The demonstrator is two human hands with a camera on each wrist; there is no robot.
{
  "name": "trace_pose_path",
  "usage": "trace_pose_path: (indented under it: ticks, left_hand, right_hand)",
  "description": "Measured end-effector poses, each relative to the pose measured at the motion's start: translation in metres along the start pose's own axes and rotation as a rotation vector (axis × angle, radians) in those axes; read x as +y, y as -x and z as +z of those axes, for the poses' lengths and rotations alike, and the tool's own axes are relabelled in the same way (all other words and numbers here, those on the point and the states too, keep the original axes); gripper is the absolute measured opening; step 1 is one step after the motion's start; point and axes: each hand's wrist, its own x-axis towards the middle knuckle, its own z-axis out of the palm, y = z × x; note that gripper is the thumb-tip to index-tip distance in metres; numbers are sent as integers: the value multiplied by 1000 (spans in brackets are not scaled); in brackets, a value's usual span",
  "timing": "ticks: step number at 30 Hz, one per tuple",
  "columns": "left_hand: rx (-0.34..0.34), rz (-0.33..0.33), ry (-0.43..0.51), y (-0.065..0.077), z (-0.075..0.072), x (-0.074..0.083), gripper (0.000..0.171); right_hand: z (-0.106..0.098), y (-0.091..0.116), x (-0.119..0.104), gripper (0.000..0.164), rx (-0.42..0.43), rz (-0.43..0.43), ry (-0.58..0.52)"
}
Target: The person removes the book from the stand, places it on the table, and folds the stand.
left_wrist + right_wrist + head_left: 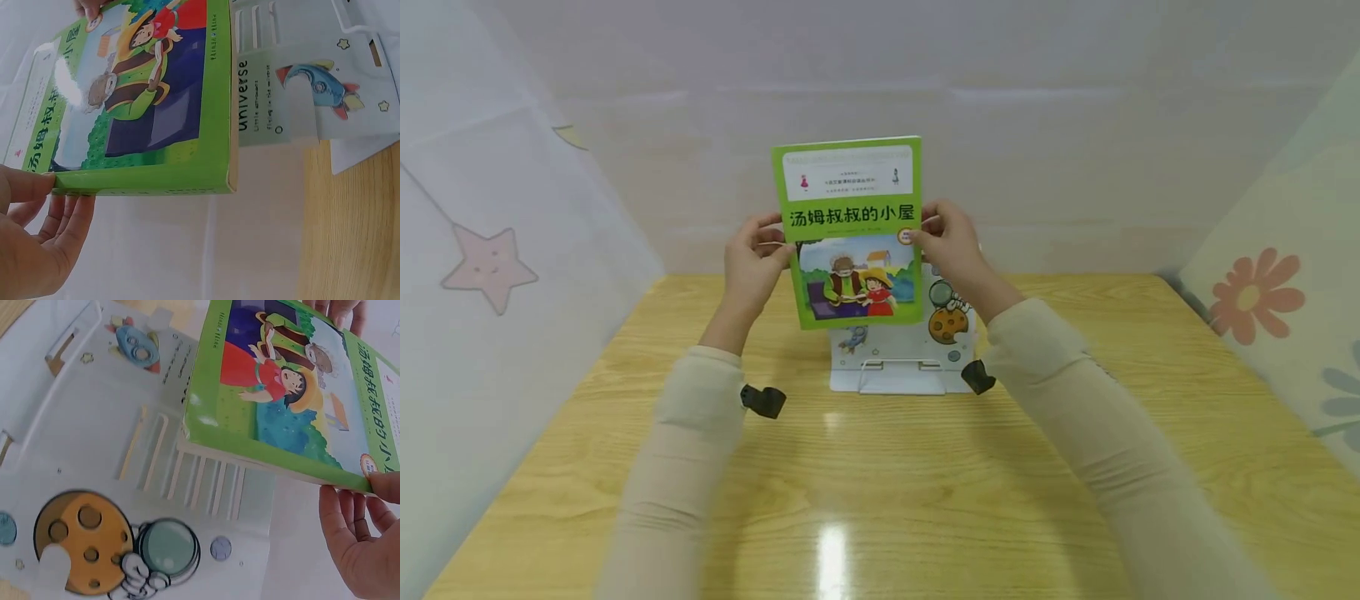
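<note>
A green-covered picture book (855,218) is held up above the table, its front cover facing me. My left hand (757,265) pinches its left edge, thumb in front and fingers behind. On the opposite edge my right hand (953,242) grips it the same way, as the right wrist view also shows its thumb on the cover (294,387). Behind and below the book stands a white book stand (898,354) printed with a rocket (322,86) and an astronaut by an orange planet (84,540). The book partly hides the stand, and a gap shows between them in the left wrist view.
The stand rests on a light wooden table (850,475), with a wire holder (901,377) at its front lip. A pale cloth wall (1037,167) rises behind the table, and printed cloth hangs at both sides. Black wrist pieces (763,401) sit at the cuffs.
</note>
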Motion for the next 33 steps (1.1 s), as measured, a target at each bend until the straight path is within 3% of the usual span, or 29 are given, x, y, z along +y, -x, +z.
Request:
trace_pose_path:
  ticks: [9,12,21,23,28,33]
  left_hand:
    - [-6,-150,104,3,-37,-5,40]
    - [-16,-194,92,5,-49,-7,41]
    - [-93,-308,-107,9,-87,-18,46]
    - [-98,-328,-129,9,-93,-19,47]
    - [-130,-389,-121,8,-103,-26,48]
    - [-146,-443,-86,8,-110,-39,50]
  right_hand:
    - [35,-2,8,15,-58,-14,-94]
    - [47,-1,10,16,-75,23,-131]
    - [88,4,9,20,-73,177,-197]
    - [98,-2,18,19,-68,197,-200]
    - [115,-5,28,21,-46,263,-199]
    - [125,3,23,23,-67,296,-189]
